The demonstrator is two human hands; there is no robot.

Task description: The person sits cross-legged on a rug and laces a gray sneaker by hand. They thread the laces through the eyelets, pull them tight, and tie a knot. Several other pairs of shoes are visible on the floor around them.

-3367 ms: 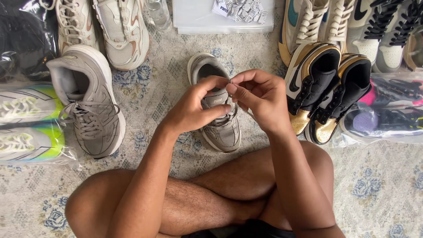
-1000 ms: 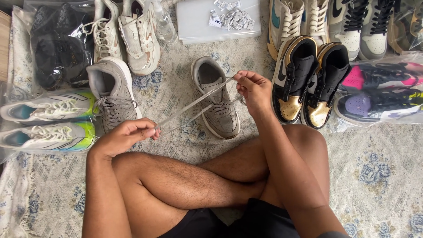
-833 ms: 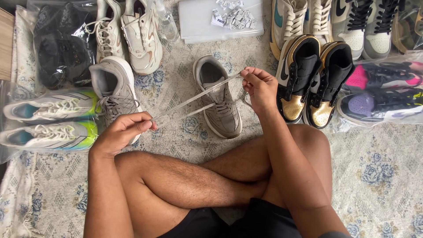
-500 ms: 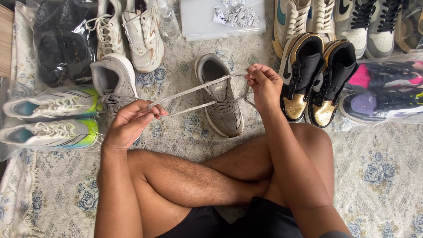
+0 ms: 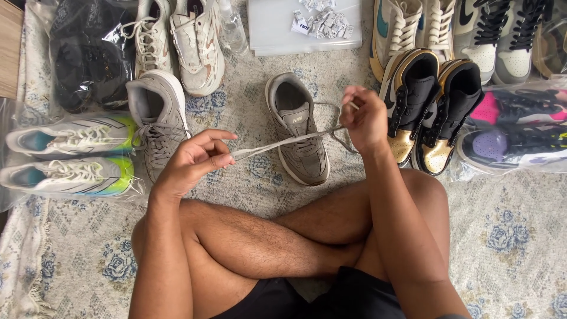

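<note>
Currently I note the left hand [image 5: 192, 162] pinching one end of the grey lace [image 5: 277, 143], the right hand [image 5: 364, 118] pinching the other; the lace stretches taut over the grey sneaker [image 5: 298, 133] on the rug [image 5: 520, 236].

The lace [image 5: 283, 143] of the grey sneaker [image 5: 298, 130], earlier gathered at the shoe between both hands, has been drawn out leftward. The left hand [image 5: 192, 162], since lowered toward the knee, has been raised again, and the right hand [image 5: 363, 118] lifted slightly.
</note>
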